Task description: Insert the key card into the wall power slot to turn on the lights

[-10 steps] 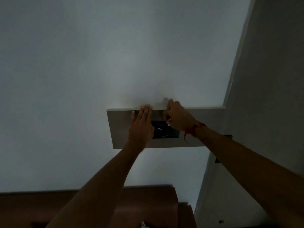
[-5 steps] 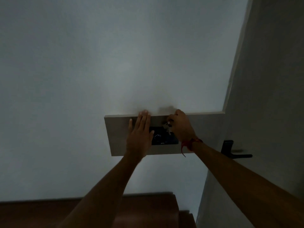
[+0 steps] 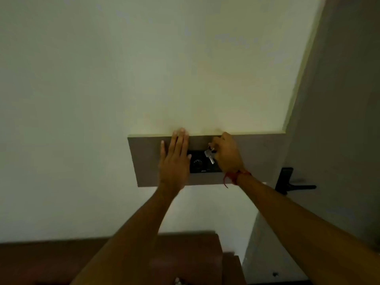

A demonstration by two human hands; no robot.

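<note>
A black power slot unit (image 3: 202, 166) with a round dial sits in a grey-brown wall panel (image 3: 146, 159). My left hand (image 3: 174, 161) lies flat and open on the panel, covering the unit's left end. My right hand (image 3: 227, 155) is closed at the unit's top right, fingers pinched on something I cannot see. A silver key (image 3: 209, 156) on a ring hangs from those fingers in front of the black unit. The key card itself is hidden by my right hand. A red thread (image 3: 236, 176) circles my right wrist.
A grey door (image 3: 337, 120) stands to the right with a black lever handle (image 3: 294, 185). Dark brown wooden furniture (image 3: 51, 262) runs along the bottom. The wall above the panel is plain and now lit yellowish.
The room has turned brighter, with warm light on the wall. My right hand moved down from the panel's top edge to the black unit. The view has tilted, showing the door handle.
</note>
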